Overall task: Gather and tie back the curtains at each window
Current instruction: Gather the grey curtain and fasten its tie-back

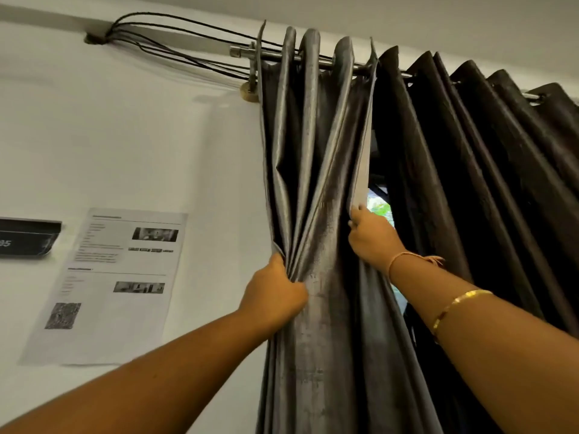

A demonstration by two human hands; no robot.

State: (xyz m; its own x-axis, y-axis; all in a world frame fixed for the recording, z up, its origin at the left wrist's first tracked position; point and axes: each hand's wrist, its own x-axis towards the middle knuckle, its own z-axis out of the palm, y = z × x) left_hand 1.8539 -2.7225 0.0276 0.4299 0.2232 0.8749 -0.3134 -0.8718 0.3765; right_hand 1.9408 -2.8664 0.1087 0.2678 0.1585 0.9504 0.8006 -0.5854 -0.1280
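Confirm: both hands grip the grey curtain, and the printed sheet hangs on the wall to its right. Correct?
Not quite. The head view shows the printed sheet on the wall to the left of the grey curtain, not its right. The left hand and right hand do both grip that curtain.

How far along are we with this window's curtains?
Done: the grey curtain is bunched into folds at the left end of the rod, baring a slit of window. In hand: the left hand grips its wall-side folds, the right hand holds its inner edge. Left: no tie is on it, and the dark curtain hangs spread.
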